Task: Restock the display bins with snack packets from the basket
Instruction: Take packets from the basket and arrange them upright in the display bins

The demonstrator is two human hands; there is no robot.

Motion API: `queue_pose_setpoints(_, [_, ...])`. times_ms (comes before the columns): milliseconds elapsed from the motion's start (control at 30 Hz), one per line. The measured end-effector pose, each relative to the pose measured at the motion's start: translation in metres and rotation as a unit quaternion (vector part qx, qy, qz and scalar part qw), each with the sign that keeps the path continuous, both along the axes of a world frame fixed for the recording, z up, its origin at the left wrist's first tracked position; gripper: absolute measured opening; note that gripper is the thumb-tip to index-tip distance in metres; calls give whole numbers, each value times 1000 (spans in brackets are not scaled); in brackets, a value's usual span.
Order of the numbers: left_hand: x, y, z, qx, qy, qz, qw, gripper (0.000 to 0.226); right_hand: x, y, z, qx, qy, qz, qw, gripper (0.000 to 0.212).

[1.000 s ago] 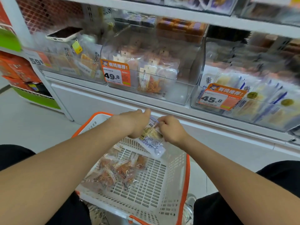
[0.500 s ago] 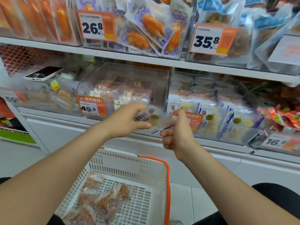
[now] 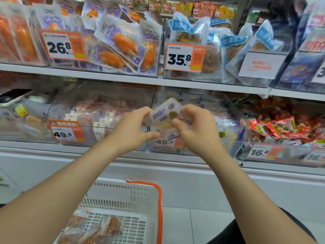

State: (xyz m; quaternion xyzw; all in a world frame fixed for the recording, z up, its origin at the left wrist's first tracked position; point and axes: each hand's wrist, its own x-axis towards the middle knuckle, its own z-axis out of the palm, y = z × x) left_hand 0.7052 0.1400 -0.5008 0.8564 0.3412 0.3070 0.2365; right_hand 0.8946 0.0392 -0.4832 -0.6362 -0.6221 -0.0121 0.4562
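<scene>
Though blurred, a flat glossy snack packet (image 3: 166, 114), pinched between fingers (image 3: 141, 111) of left hand (image 3: 133, 128) and right hand (image 3: 199, 128).

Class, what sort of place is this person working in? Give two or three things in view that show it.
Most likely a shop's snack aisle: white shelves carry clear bins of packaged snacks, orange price tags reading 26.8 and 35.8 hang on them, and a shopping basket sits below.

- Upper left tag (image 3: 63, 44), on the purple-packet bin (image 3: 154, 73): "26.8".
- Upper right tag (image 3: 184, 57), on the blue-bag bin (image 3: 211, 77): "35.8".
- Lower left tag (image 3: 66, 132): "49.8".
- Middle tag (image 3: 167, 142), blurred: "45.8".
- Lower right tag (image 3: 263, 152), on the red-packet bin (image 3: 292, 156): "16.8".
</scene>
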Motion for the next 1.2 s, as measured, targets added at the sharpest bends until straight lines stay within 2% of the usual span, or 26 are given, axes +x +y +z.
queue_pose_setpoints(33, [5, 2, -2, 22, 0, 17, 1000, 42, 7, 0, 5, 28, 17, -21, 999, 10])
queue_pose_setpoints(100, [12, 7, -7, 68, 23, 60, 996, 49, 20, -1, 14, 74, 38, -58, 995, 8])
queue_pose_setpoints(233, [23, 9, -12, 153, 113, 109, 976, 42, 40, -4, 25, 88, 65, -88, 990, 8])
queue_pose_setpoints(300, [30, 4, -15, 192, 133, 82, 969, 40, 45, -5, 27, 64, 56, -97, 992, 9])
queue_pose_setpoints(467, [59, -12, -21, 267, 121, -40, 955, 46, 60, -15, 31, 21, 18, -152, 988, 10])
queue_pose_setpoints(600, [87, -19, -27, 324, 160, -115, 925, 62, 81, -35, 38, 12, 6, -228, 974, 23])
queue_pose_setpoints(733, [106, -24, -34, 335, 213, -110, 911, 56, 102, -46, 26, -43, -25, -290, 956, 40])
queue_pose_setpoints(900, [114, -28, -35, 321, 237, -85, 913, 46, 125, -44, 5, -137, -98, -323, 931, 36])
queue_pose_setpoints(1200, [117, -29, -35, 311, 227, -56, 921, 43, 134, -28, -14, -275, -204, -203, 917, 36])
